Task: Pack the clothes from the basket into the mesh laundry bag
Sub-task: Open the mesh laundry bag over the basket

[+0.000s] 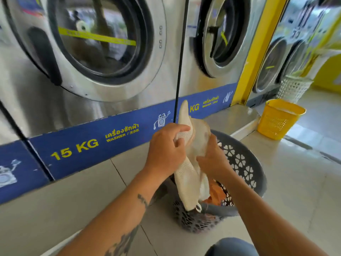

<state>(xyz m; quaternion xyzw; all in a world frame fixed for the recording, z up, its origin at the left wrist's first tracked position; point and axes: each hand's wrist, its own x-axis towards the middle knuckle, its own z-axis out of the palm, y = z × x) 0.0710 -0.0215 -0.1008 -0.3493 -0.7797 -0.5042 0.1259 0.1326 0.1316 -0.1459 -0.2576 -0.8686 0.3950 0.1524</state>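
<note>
Both hands are gripping the cream mesh laundry bag (186,174) above the grey basket (245,163): left hand (166,150) fingers pinching its upper edge, right hand (212,159) closing on its right side. Bag is hanging long-axis vertical; orange clothes (215,193) are lying directly below, nearer the right hand.

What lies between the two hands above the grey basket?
In the head view, the cream mesh laundry bag spans between left hand and right hand, both gripping it.
</note>
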